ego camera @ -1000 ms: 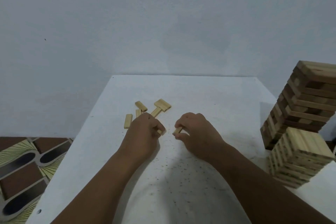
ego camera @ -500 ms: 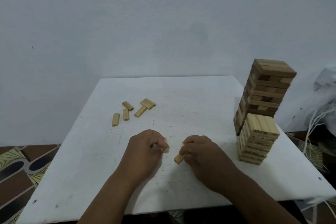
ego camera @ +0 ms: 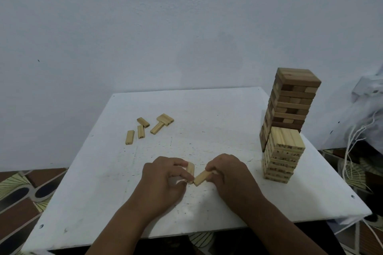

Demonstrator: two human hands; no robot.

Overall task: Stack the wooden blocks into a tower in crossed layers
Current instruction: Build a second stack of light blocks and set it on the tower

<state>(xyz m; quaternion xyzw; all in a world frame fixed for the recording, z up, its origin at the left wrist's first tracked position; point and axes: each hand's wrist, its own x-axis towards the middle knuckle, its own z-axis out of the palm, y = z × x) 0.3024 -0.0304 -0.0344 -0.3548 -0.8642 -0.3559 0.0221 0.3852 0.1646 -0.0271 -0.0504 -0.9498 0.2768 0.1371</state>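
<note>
Two blocks pinched: left hand one, right hand another; your sleeve-side reach risks toppling the tall tower.

We see the left hand and right hand each pinch a small block on the white table.

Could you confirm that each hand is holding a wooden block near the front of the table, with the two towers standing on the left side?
Not quite: the head view shows the taller tower and the shorter tower on the right side of the table. The rest holds: the left hand and right hand each grip a block near the front.
</note>
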